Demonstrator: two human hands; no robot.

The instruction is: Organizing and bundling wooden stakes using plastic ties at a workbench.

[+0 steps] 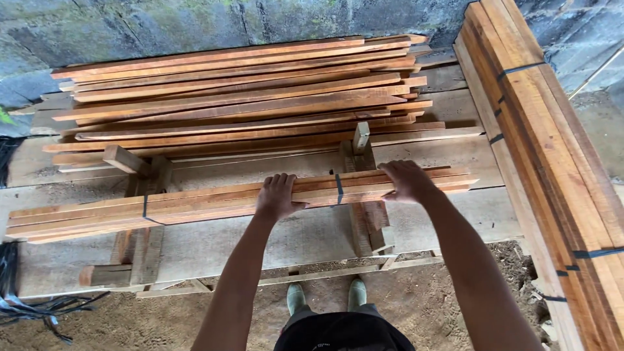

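A long bundle of thin reddish wood slats (195, 205), tied with two dark straps, lies across two low wooden supports on a plank platform (260, 237). My left hand (277, 196) grips the bundle near its middle, fingers curled over the top. My right hand (406, 180) grips it further right, just past the right strap (338, 188). The left strap (145, 207) sits near the bundle's left third. My arms reach forward from the bottom of the view.
A loose pile of similar slats (240, 97) lies behind, against a mossy stone wall (162, 26). A tall strapped stack of planks (552, 162) runs along the right. Dark strapping (39, 309) lies on the dirt floor at left. My boots (325, 296) stand below.
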